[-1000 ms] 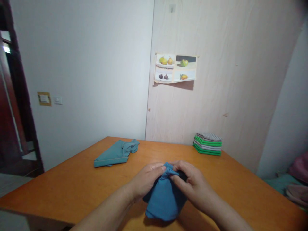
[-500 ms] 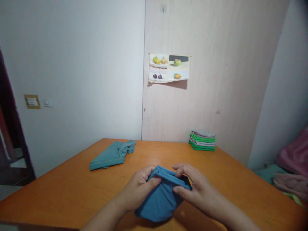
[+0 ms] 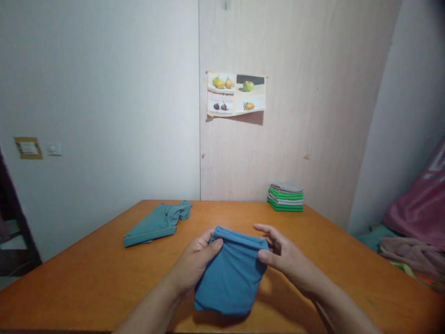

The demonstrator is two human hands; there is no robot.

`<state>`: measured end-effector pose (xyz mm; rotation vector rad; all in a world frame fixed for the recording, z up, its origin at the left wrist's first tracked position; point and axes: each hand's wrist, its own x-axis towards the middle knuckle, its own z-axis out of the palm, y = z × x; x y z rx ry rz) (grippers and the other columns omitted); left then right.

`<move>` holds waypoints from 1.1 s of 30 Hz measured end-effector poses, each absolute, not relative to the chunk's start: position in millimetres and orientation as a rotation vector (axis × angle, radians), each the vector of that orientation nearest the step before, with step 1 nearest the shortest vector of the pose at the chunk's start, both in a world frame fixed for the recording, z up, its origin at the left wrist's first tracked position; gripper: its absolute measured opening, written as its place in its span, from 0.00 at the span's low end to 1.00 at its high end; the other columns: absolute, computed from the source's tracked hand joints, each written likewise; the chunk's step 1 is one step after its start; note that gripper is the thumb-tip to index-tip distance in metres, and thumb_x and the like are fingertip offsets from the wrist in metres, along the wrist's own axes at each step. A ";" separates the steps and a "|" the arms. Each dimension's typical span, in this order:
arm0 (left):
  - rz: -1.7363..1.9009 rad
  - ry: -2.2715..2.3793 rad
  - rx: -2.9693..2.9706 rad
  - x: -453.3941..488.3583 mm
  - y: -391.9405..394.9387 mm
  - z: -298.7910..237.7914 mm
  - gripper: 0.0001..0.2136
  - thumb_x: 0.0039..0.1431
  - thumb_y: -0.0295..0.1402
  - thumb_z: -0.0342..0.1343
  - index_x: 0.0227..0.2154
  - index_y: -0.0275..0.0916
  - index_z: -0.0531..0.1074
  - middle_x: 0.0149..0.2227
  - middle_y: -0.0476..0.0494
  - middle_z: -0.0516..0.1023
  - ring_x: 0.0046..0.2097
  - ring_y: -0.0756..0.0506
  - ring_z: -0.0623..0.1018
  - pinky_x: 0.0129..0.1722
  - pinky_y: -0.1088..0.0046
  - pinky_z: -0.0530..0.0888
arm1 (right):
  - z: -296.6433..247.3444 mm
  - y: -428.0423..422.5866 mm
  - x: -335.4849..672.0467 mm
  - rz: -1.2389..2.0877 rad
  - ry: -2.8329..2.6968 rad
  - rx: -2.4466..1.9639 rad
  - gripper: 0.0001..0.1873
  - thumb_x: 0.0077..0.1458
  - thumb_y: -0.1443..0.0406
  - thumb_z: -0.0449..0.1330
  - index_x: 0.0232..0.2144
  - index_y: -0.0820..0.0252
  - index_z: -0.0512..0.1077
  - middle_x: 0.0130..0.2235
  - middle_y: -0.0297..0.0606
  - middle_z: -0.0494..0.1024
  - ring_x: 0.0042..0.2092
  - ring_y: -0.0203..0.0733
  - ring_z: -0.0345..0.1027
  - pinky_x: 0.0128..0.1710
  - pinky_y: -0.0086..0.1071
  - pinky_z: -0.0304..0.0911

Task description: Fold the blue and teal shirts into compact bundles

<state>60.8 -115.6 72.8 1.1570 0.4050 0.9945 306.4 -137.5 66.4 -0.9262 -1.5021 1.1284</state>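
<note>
A folded blue cloth [image 3: 231, 276] hangs just above the orange table [image 3: 86, 273], held up by its top edge. My left hand [image 3: 196, 260] pinches the top left corner with thumb and fingers. My right hand [image 3: 283, 255] grips the top right corner, thumb in front and fingers partly spread behind. The top hem is stretched straight between both hands.
A teal cloth [image 3: 156, 223] lies crumpled on the table at the far left. A stack of folded green and grey striped cloths [image 3: 285, 197] sits at the far right corner by the wall. Pink and grey fabric [image 3: 413, 232] is piled off the table to the right.
My hands have moved apart, pulling the bunched top of the blue cloth out into a straight edge. The view has shifted a little to the right.
</note>
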 end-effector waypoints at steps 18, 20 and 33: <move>0.960 0.471 1.066 77.2 -112.5 81.2 0.19 0.60 0.38 0.63 0.52 0.37 0.72 0.45 0.35 0.81 0.44 0.39 0.82 0.45 0.64 0.77 | 31.1 -138.5 285.2 1.359 -1.153 -0.648 0.35 0.44 0.51 0.72 0.52 0.56 0.71 0.50 0.44 0.79 0.53 0.52 0.71 0.57 0.46 0.59; 0.912 0.463 1.084 79.6 -113.7 80.1 0.18 0.61 0.38 0.62 0.51 0.37 0.72 0.44 0.35 0.82 0.42 0.40 0.82 0.43 0.63 0.77 | 34.0 -138.7 286.9 1.279 -1.154 -0.698 0.33 0.42 0.52 0.73 0.49 0.58 0.73 0.47 0.43 0.80 0.52 0.52 0.71 0.56 0.44 0.60; 0.889 0.467 1.103 91.2 -110.3 83.2 0.17 0.62 0.38 0.61 0.50 0.37 0.71 0.43 0.36 0.82 0.39 0.41 0.82 0.43 0.62 0.76 | 29.1 -136.6 297.6 1.258 -1.099 -0.757 0.30 0.46 0.48 0.69 0.45 0.60 0.74 0.39 0.41 0.81 0.40 0.47 0.73 0.46 0.40 0.64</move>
